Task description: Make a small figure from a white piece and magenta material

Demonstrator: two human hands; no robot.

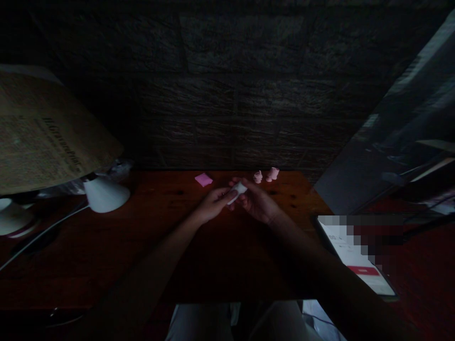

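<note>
Over the middle of the wooden table (149,265), both hands meet around a small white object (239,190) whose kind I cannot make out. My left hand (215,204) is closed on its lower left end, the thumb lying along it. From the other side my right hand (258,201) grips it, with its fingers partly hidden behind it. Beyond the left hand lies a flat pink square (204,179). Just past the right hand stand a small pale pink figure-like piece (258,177) and a pink cup-shaped piece (273,174).
A lamp with a white base (106,193) and a large printed shade (50,137) stands at the left, its cord (53,232) running across the table. A white container (14,218) is beside it. A lit tablet-like screen (355,255) lies at the right edge. A dark brick wall (231,94) rises behind.
</note>
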